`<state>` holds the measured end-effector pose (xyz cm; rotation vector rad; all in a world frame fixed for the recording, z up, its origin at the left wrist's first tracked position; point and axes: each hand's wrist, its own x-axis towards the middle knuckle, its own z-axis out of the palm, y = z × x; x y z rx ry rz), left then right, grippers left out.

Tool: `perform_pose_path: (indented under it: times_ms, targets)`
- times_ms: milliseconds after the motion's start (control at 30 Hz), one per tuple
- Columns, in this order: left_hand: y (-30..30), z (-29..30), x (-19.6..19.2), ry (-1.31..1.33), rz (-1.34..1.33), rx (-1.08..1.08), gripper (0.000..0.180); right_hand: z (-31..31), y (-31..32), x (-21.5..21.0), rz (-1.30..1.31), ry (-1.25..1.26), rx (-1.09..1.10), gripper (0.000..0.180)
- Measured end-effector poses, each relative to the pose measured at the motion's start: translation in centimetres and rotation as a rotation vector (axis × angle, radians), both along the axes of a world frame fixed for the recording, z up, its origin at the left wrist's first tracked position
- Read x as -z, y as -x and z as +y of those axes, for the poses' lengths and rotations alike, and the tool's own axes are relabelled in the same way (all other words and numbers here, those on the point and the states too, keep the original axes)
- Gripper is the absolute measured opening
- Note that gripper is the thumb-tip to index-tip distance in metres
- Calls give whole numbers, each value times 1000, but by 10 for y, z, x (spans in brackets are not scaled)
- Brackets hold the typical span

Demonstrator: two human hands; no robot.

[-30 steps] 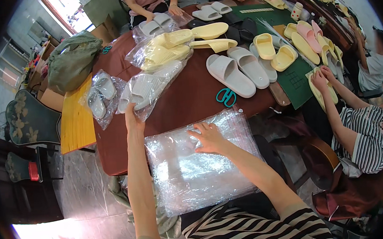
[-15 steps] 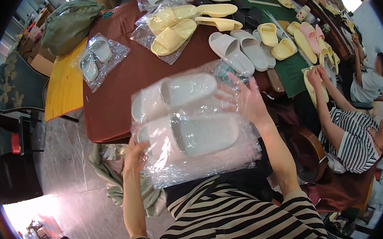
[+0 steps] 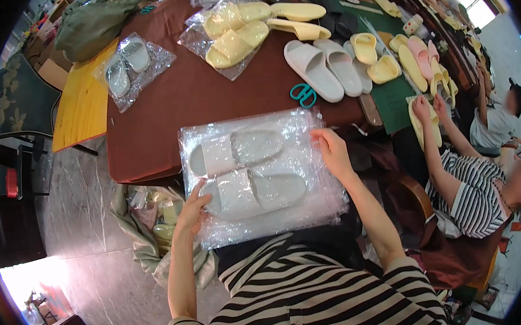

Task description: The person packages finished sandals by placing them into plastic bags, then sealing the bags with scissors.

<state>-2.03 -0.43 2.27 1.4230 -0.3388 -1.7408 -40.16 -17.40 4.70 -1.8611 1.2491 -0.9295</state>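
A clear plastic bag (image 3: 313, 219) holding a pair of pale grey slippers (image 3: 274, 191) lies over my lap at the table's near edge. The slippers lie side by side, toes to the left. More clear plastic sheets or bags seem to be layered beneath. My left hand (image 3: 192, 211) grips the bag's left edge, fingertips beside the nearer slipper's toe. At the right edge, my right hand (image 3: 334, 155) pinches the plastic between thumb and fingers. Teal-handled scissors (image 3: 303, 95) lie on the table just beyond the bag.
Across the brown-covered table (image 3: 150, 134) lie bagged grey slippers (image 3: 127, 66), bagged yellow slippers (image 3: 234, 43), and loose grey slippers (image 3: 320, 68). At right, a co-worker in stripes (image 3: 468, 190) handles a yellow slipper. An open sack (image 3: 156, 230) with bagged items stands on the floor at left.
The bag has come down and lies flatter, uncovering the scissors. My right hand, spread at the upper right corner before, has moved down and closed on the right edge.
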Motion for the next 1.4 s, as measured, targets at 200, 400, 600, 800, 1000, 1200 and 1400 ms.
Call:
perform_pose_path:
  times_ms: [200, 400, 600, 800, 1000, 1200, 1400]
  targets:
    - [-5, -4, -2, 11, 40, 3, 64, -17, 2, 30, 37, -262, 38, 22]
    - [-6, -4, 10, -5, 112, -46, 66, -32, -6, 42, -161, -832, -39, 28]
    - [-9, 3, 21, -18, 44, 8, 72, -46, -20, 21, -243, -1115, -373, 41]
    - [-9, -4, -1, -40, 43, 61, 73, -39, -32, 35, -113, -694, -397, 48]
    - [-12, 1, 2, 11, 135, 22, 74, -42, -34, 39, -449, -1054, -356, 52]
    - [-13, 2, 7, 28, 112, 40, 74, -21, -49, 16, -91, -862, -532, 69]
    - [-16, 6, 4, 97, 205, 33, 75, -24, -47, -8, 26, -945, -672, 80]
